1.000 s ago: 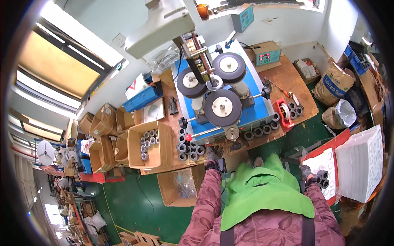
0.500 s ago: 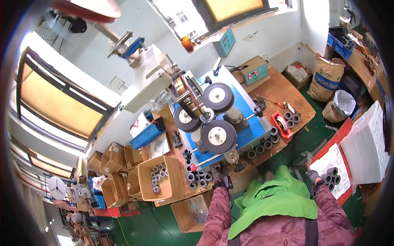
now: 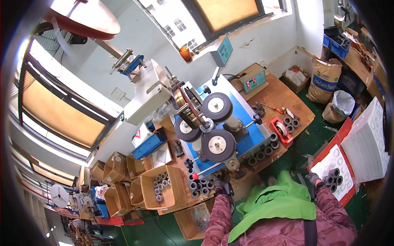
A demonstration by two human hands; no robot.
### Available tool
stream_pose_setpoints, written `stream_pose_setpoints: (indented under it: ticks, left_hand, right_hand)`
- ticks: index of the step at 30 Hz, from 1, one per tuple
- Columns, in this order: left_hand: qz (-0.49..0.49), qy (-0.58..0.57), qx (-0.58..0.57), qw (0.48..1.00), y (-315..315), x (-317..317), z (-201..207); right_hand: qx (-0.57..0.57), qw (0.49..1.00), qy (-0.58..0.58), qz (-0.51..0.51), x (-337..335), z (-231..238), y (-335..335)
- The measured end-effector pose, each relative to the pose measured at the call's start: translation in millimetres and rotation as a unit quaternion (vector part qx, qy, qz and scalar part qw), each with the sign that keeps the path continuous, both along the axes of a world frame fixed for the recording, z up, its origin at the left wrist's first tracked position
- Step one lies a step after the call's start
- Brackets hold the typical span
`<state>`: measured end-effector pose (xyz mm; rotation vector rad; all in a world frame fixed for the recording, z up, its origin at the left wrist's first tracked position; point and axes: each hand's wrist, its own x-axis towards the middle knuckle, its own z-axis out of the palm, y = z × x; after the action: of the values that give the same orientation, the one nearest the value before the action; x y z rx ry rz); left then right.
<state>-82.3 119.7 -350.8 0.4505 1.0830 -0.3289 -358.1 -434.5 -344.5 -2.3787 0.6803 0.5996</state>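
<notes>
My left hand point(image 3: 219, 183), in a dark glove, is at the front edge of the workbench, below the winding machine point(image 3: 254, 133) and beside a cluster of grey rings point(image 3: 200, 188). A small dark box sits against its wrist, and its fingers are too hidden to read. My right hand point(image 3: 313, 178), also gloved, is at the near edge of a white foam tray point(image 3: 344, 166), close to several stacked grey rings point(image 3: 333, 179). Its fingers are small and dark here, so their grip is unclear. Three black rollers point(image 3: 219, 145) surround a small ring point(image 3: 208, 124) on the machine.
A cardboard box point(image 3: 175, 184) with wrapped rings stands left on the bench point(image 3: 297, 100). More rings point(image 3: 259, 156) line the machine's front. A red tape dispenser point(image 3: 282, 130) and a control box point(image 3: 255, 81) are on the right. Stacked foam sheets point(image 3: 365, 139) rise beyond the tray.
The whole view has shifted slightly, bringing more of the disc at the upper left into sight. Both hands stay in nearly the same places beside the bench and the tray.
</notes>
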Motion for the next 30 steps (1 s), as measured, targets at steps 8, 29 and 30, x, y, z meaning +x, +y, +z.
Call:
stream_pose_setpoints:
  ticks: [8,29,30]
  left_hand:
    - [-0.047,-0.100,0.004,0.994,9,-14,10]
    - [0.129,-0.098,-0.096,0.982,-28,-34,67]
    - [0.126,-0.096,-0.102,0.982,-26,-32,65]
  right_hand:
    - [0.003,0.999,0.036,0.000,20,46,23]
    - [0.129,0.985,-0.008,-0.113,41,63,-27]
    - [0.124,0.986,-0.084,-0.079,48,72,-33]
